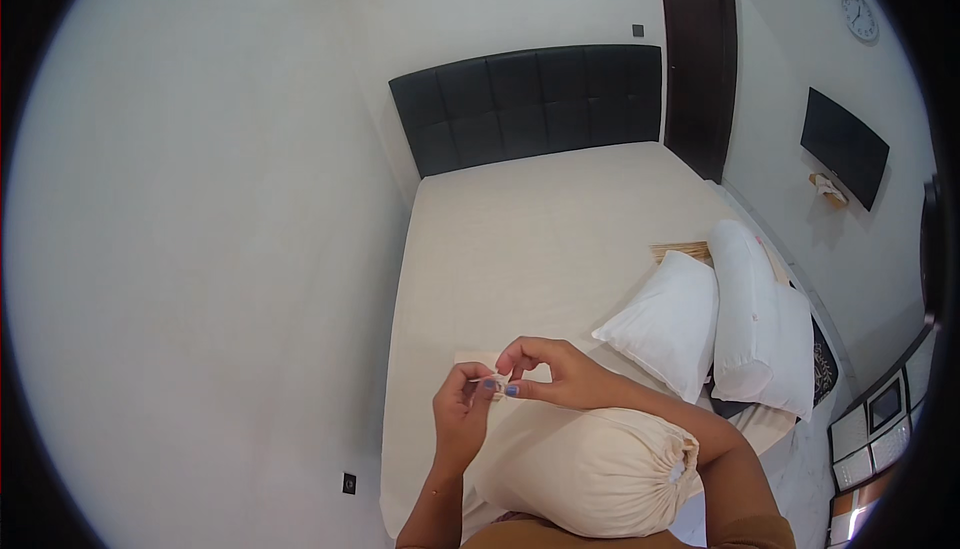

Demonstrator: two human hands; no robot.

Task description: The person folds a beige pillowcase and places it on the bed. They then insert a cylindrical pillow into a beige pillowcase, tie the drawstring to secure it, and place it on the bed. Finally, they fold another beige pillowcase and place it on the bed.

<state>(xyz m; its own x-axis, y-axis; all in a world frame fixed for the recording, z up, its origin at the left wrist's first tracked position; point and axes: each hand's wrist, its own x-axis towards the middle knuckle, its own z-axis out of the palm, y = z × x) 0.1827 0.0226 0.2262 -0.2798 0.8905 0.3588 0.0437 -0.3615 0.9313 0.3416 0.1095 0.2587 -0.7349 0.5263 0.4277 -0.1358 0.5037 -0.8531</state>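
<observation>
A bolster [570, 466] in a cream fabric cover lies crosswise close against my body. Its right end is gathered into pleats around a small opening, where white filling [677, 470] shows. Above its left end, my left hand [463, 406] pinches a thin cream cord [498, 381] between thumb and fingers. My right hand [562, 375] meets it from the other side, thumb and index finger curled at the same cord. The fingertips nearly touch, and they partly hide the cord's shape.
The bed's mattress [540, 249] has a cream sheet. On its right side lie a white pillow [671, 324], a white bolster [742, 309] and a stick broom [679, 251]. A dark padded headboard [540, 103] stands at the far end. The wall [225, 249] runs along the left.
</observation>
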